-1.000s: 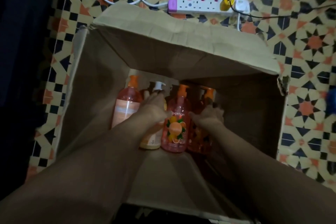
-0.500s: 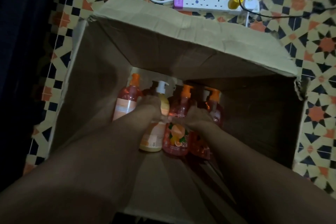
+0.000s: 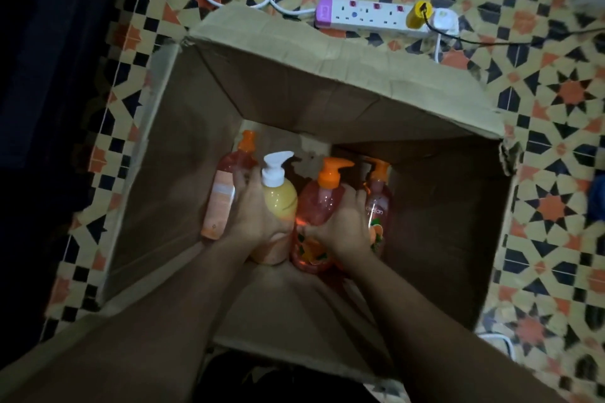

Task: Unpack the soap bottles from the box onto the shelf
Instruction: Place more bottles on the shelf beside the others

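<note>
An open cardboard box [image 3: 327, 88] stands on the patterned floor with several pump soap bottles inside. My left hand [image 3: 253, 209] grips a yellow bottle with a white pump [image 3: 278, 196]. My right hand [image 3: 343, 222] grips a pink-orange bottle with an orange pump [image 3: 319, 203]. Both held bottles are raised above the box bottom, pumps pointing up. A peach-labelled bottle [image 3: 226, 193] lies at the left of my left hand. Another orange-pump bottle [image 3: 379, 199] stands at the right of my right hand. No shelf is in view.
A white power strip [image 3: 370, 15] with a yellow plug and white and black cables lies on the tiled floor just beyond the box's far flap. A dark area fills the left edge. A blue object [image 3: 597, 196] shows at the right edge.
Both hands have closed round their bottles and lifted them up toward the camera. The yellow and the orange bottle now stand higher than the two left in the box.
</note>
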`<action>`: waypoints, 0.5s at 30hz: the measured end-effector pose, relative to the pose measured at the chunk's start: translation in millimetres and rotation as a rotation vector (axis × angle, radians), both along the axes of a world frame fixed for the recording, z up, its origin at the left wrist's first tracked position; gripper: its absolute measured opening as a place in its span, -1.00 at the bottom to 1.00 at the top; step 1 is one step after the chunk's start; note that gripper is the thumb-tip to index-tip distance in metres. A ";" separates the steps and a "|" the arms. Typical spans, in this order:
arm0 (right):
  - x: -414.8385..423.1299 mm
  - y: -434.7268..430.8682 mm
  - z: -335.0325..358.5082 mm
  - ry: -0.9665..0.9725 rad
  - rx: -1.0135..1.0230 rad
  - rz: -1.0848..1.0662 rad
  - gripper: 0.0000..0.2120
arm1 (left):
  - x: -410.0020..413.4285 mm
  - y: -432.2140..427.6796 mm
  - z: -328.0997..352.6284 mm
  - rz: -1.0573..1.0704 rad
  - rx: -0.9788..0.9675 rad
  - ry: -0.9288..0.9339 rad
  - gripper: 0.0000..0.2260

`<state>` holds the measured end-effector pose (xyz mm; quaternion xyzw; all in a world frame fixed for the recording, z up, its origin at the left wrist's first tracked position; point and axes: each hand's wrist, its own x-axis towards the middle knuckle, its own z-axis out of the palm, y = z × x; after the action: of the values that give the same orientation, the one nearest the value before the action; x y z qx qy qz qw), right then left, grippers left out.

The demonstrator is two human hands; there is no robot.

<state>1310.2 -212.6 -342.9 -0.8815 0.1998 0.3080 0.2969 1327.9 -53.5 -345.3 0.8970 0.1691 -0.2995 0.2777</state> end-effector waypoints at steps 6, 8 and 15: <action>-18.7 -10.3 -2.4 -0.047 0.214 -0.183 0.04 | -2.4 -4.4 9.0 0.045 -0.159 -0.002 -0.04; -23.4 -10.3 2.3 -0.089 0.267 -0.194 -0.01 | -4.1 -2.9 15.2 0.041 -0.150 0.001 -0.07; -47.4 3.5 55.6 -0.340 0.229 -0.212 -0.04 | -21.0 16.8 95.2 0.080 -0.158 -0.149 -0.05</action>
<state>1262.7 -209.1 -287.3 -0.8553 0.2020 0.1428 0.4553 1306.9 -36.6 -250.0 0.8846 0.1596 -0.2332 0.3710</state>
